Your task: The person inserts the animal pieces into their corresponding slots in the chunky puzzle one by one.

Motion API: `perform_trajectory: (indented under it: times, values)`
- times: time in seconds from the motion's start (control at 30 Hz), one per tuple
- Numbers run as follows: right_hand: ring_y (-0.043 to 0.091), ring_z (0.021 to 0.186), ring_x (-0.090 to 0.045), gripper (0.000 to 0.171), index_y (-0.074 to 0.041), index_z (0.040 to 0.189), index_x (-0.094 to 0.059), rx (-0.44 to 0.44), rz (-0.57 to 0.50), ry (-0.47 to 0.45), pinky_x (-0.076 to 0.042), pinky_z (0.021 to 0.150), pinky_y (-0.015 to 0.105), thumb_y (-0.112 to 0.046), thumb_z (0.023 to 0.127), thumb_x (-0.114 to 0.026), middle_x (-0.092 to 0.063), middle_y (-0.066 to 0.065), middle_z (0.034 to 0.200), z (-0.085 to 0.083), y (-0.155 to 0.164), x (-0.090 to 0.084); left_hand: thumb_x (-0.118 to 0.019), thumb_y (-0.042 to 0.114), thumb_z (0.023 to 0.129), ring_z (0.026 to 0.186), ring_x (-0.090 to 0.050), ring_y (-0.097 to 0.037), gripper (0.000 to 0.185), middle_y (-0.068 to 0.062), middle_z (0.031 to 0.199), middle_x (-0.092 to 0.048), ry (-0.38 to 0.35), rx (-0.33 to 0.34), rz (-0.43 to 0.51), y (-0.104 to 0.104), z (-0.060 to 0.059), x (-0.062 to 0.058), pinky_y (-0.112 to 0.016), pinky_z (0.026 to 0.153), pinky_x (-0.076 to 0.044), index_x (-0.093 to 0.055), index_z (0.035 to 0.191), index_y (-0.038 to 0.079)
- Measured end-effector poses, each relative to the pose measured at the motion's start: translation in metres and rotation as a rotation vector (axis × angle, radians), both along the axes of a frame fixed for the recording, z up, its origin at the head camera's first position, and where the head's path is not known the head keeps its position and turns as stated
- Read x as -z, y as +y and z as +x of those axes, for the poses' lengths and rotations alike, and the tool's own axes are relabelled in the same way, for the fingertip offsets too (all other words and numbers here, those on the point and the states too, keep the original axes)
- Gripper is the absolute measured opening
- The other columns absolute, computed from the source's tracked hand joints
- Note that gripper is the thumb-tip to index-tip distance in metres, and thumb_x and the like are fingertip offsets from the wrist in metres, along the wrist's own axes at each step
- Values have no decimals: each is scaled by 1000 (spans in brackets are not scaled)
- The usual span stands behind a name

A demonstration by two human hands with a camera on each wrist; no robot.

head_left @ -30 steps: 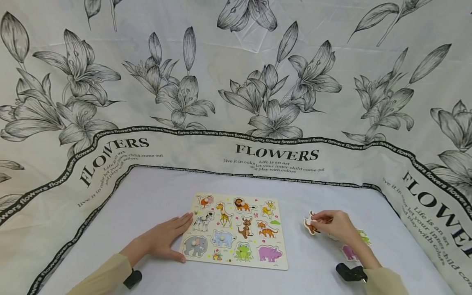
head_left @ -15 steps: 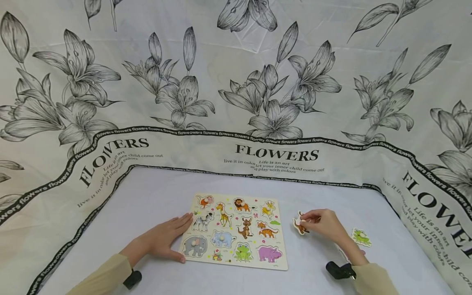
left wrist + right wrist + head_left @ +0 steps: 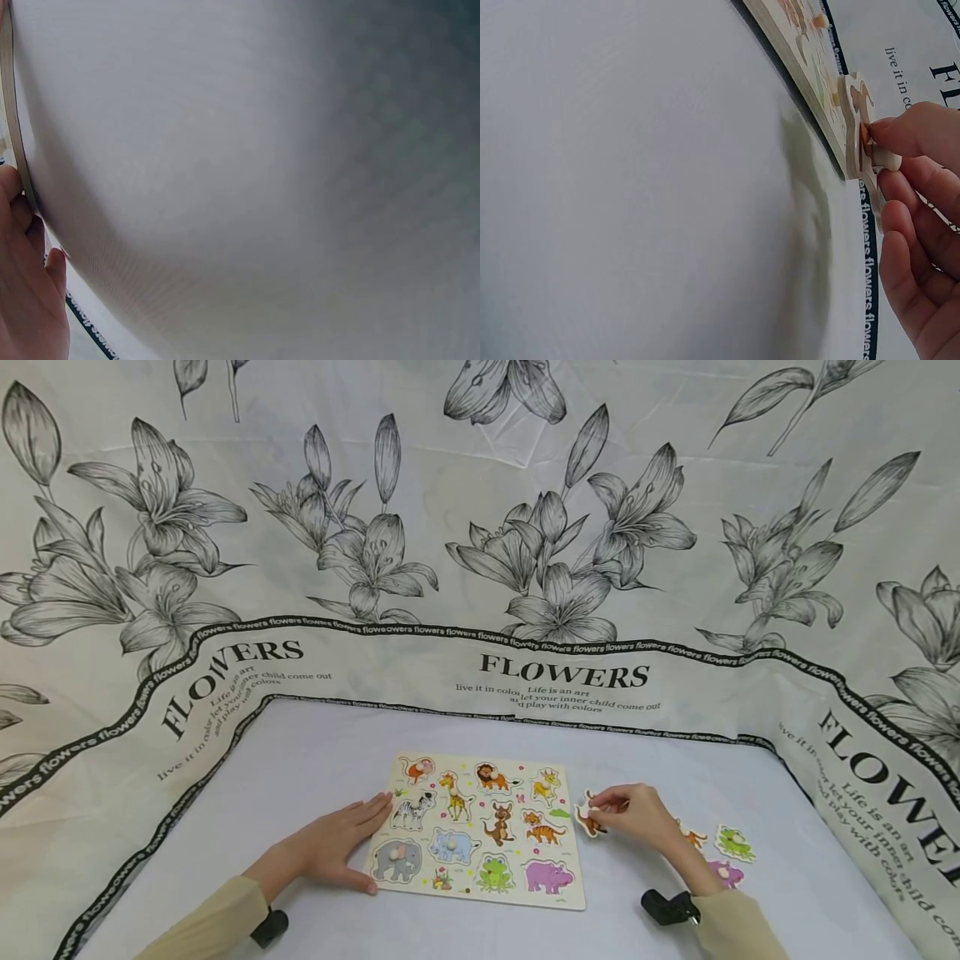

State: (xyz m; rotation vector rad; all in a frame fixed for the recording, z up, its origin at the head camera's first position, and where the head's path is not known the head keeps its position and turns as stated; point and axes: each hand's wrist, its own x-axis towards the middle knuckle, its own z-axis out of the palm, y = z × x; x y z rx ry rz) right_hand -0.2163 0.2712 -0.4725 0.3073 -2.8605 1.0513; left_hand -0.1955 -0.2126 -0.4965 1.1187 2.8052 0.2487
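Note:
My right hand [image 3: 645,814] pinches a brown kangaroo puzzle piece [image 3: 588,822] just off the right edge of the wooden animal puzzle board [image 3: 525,898]. In the right wrist view, thumb and fingers hold the piece [image 3: 852,112] by its pale knob [image 3: 887,158], the piece standing on edge beside the board [image 3: 791,56]. My left hand [image 3: 330,843] lies with extended fingers against the board's left edge, thumb spread toward its lower corner. Monkey, giraffe, lion, elephant and rhino show knobs on the board; a kangaroo picture [image 3: 499,824] is printed in the middle right.
Right of the board lie a frog piece [image 3: 735,842], a purple hippo piece [image 3: 726,872] and a tiger piece [image 3: 693,836], partly hidden by the right hand. Black wrist cameras hang under both sleeves. A flower-printed curtain [image 3: 562,693] borders the white tabletop [image 3: 337,752].
My right hand has moved left with the kangaroo piece, up to the board's right edge. The tiger, frog and hippo pieces show more clearly behind it. My left hand has stayed put.

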Motion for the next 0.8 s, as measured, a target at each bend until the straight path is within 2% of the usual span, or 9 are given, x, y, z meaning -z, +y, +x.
perform_trajectory:
  times: [0.8]
  values:
    - [5, 61, -51, 12, -11, 83, -75, -95, -23, -4, -45, 54, 17, -19, 76, -80, -65, -4, 68, -8, -46, -2, -58, 76, 73, 146, -26, -30, 113, -15, 160, -21, 12, 1, -11, 1, 0, -3, -46, 116, -32, -26, 151, 1]
